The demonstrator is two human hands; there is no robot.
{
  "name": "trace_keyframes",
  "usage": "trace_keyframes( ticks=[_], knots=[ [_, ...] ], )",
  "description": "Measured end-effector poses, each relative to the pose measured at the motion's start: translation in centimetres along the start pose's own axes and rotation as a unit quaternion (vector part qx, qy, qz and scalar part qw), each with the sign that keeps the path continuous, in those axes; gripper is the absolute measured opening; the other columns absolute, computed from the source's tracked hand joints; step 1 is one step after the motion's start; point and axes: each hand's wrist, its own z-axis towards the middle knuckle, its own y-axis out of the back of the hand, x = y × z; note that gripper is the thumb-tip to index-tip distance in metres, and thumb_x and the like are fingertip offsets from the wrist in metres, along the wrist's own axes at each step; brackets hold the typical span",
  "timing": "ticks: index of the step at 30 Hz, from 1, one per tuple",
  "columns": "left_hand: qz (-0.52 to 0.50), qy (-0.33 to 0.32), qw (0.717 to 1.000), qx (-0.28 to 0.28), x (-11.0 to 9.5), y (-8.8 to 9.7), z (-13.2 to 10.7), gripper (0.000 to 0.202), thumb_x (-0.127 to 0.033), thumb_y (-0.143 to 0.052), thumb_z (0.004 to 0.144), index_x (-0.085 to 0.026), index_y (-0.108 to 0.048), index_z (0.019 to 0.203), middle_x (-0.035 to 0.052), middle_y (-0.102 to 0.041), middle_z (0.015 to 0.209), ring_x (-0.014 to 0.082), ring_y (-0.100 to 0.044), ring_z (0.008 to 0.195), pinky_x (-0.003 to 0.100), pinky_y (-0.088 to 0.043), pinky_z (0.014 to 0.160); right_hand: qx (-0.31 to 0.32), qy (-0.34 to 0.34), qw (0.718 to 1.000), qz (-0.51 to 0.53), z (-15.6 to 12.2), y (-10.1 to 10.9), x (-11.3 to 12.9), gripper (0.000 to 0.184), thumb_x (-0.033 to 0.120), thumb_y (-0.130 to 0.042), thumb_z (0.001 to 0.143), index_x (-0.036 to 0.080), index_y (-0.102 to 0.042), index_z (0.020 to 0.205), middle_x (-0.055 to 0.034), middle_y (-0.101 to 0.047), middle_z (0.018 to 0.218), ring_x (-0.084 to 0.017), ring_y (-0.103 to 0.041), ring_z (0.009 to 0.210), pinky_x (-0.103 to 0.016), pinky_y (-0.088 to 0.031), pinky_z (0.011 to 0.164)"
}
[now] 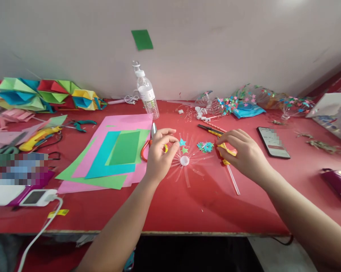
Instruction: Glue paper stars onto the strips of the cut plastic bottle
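Note:
My left hand (160,153) hovers over the red table (204,204), fingers curled in a pinch beside a clear plastic piece cut into radiating strips (185,161). A blue star (182,142) and a green star (184,150) sit on those strips. What the pinch holds is too small to make out. My right hand (241,153) is closed on a yellow glue gun (226,152), whose clear glue stick (233,180) trails toward me. A small heap of paper stars (205,147) lies between the hands. Orange-handled scissors (148,145) lie just behind my left hand.
Pink, green and teal paper sheets (113,155) lie at left, a water bottle (147,94) behind them. A phone (273,142) lies at right, star-covered plastic pieces (244,99) by the wall. Folded paper shapes (42,94), pliers (79,124) and a charger (37,197) sit far left.

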Motion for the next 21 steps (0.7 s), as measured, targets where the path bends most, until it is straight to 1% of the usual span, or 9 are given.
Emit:
trace_keyframes(
  ticks=[2, 5, 8, 12, 14, 16, 19, 20, 21],
  knots=[
    [-0.012, 0.006, 1.000, 0.005, -0.2, 0.0, 0.0, 0.009, -0.021, -0.059, 0.082, -0.020, -0.063, 0.074, 0.0066, -0.059, 0.113, 0.0224, -0.054, 0.114, 0.042, -0.040, 0.102, -0.014, 0.079, 0.997, 0.020, 1.7, -0.2, 1.9, 0.008, 0.018, -0.052, 0.090, 0.020, -0.060, 0.090, -0.0071, -0.065, 0.090, -0.021, -0.056, 0.086, -0.036, -0.046, 0.080],
    [-0.034, 0.025, 0.999, 0.014, -0.5, 0.0, -0.1, 0.008, -0.021, -0.060, 0.082, -0.020, -0.063, 0.074, 0.0066, -0.059, 0.116, 0.0226, -0.053, 0.117, 0.042, -0.039, 0.104, -0.039, 0.137, 0.990, -0.013, 3.5, -1.5, 3.7, 0.006, 0.019, -0.053, 0.091, 0.019, -0.060, 0.091, -0.0071, -0.064, 0.091, -0.021, -0.052, 0.086, -0.036, -0.044, 0.079],
    [-0.053, 0.043, 0.997, 0.019, -0.8, 0.0, -0.1, 0.008, -0.022, -0.062, 0.081, -0.020, -0.063, 0.073, 0.0066, -0.059, 0.115, 0.0227, -0.054, 0.117, 0.042, -0.039, 0.105, -0.064, 0.181, 0.979, -0.063, 4.4, -2.9, 4.1, 0.008, 0.020, -0.053, 0.092, 0.019, -0.060, 0.088, -0.0063, -0.064, 0.089, -0.021, -0.050, 0.085, -0.036, -0.042, 0.080],
    [-0.076, 0.066, 0.995, 0.017, -0.9, 0.0, -0.2, 0.010, -0.021, -0.062, 0.081, -0.020, -0.064, 0.071, 0.0061, -0.060, 0.115, 0.0227, -0.054, 0.117, 0.041, -0.039, 0.105, -0.086, 0.215, 0.968, -0.099, 4.7, -3.8, 3.9, 0.012, 0.014, -0.051, 0.091, 0.021, -0.059, 0.086, -0.0044, -0.063, 0.087, -0.020, -0.049, 0.085, -0.037, -0.041, 0.089],
    [-0.081, 0.071, 0.994, 0.017, -1.0, 0.0, -0.2, 0.010, -0.020, -0.062, 0.081, -0.020, -0.064, 0.070, 0.0061, -0.060, 0.115, 0.0228, -0.054, 0.117, 0.041, -0.039, 0.105, -0.086, 0.215, 0.968, -0.099, 4.8, -3.9, 3.8, 0.014, 0.013, -0.050, 0.092, 0.022, -0.060, 0.088, -0.0041, -0.064, 0.089, -0.019, -0.049, 0.086, -0.038, -0.040, 0.092],
    [-0.082, 0.066, 0.994, 0.014, -1.0, 0.2, -0.1, 0.012, -0.021, -0.060, 0.082, -0.020, -0.064, 0.071, 0.0061, -0.060, 0.114, 0.0228, -0.055, 0.116, 0.041, -0.040, 0.104, -0.084, 0.199, 0.973, -0.076, 5.1, -3.8, 3.8, 0.014, 0.015, -0.050, 0.092, 0.022, -0.060, 0.087, -0.0043, -0.064, 0.089, -0.019, -0.049, 0.085, -0.038, -0.039, 0.090],
    [-0.048, 0.033, 0.998, 0.001, -0.7, 0.5, 0.2, 0.012, -0.017, -0.056, 0.085, -0.020, -0.065, 0.078, 0.0061, -0.059, 0.113, 0.0223, -0.055, 0.116, 0.042, -0.040, 0.104, -0.065, 0.125, 0.990, 0.016, 6.1, -3.7, 3.5, 0.013, 0.019, -0.051, 0.092, 0.020, -0.061, 0.084, -0.0055, -0.063, 0.088, -0.019, -0.050, 0.084, -0.037, -0.040, 0.083],
    [-0.015, 0.014, 1.000, -0.001, -0.4, 0.7, 0.4, 0.011, -0.015, -0.056, 0.084, -0.021, -0.065, 0.081, 0.0060, -0.059, 0.113, 0.0223, -0.054, 0.116, 0.042, -0.040, 0.104, -0.048, 0.090, 0.993, 0.057, 6.5, -3.7, 3.3, 0.013, 0.020, -0.052, 0.091, 0.019, -0.061, 0.082, -0.0058, -0.063, 0.088, -0.019, -0.051, 0.084, -0.036, -0.040, 0.081],
    [0.027, -0.005, 1.000, 0.002, -0.1, 0.8, 0.5, 0.013, -0.012, -0.057, 0.082, -0.021, -0.066, 0.085, 0.0061, -0.058, 0.113, 0.0226, -0.054, 0.116, 0.043, -0.040, 0.104, -0.017, 0.054, 0.994, 0.098, 7.0, -3.7, 3.0, 0.013, 0.019, -0.053, 0.089, 0.018, -0.062, 0.080, -0.0058, -0.062, 0.087, -0.018, -0.052, 0.084, -0.035, -0.041, 0.080]
  ],
)
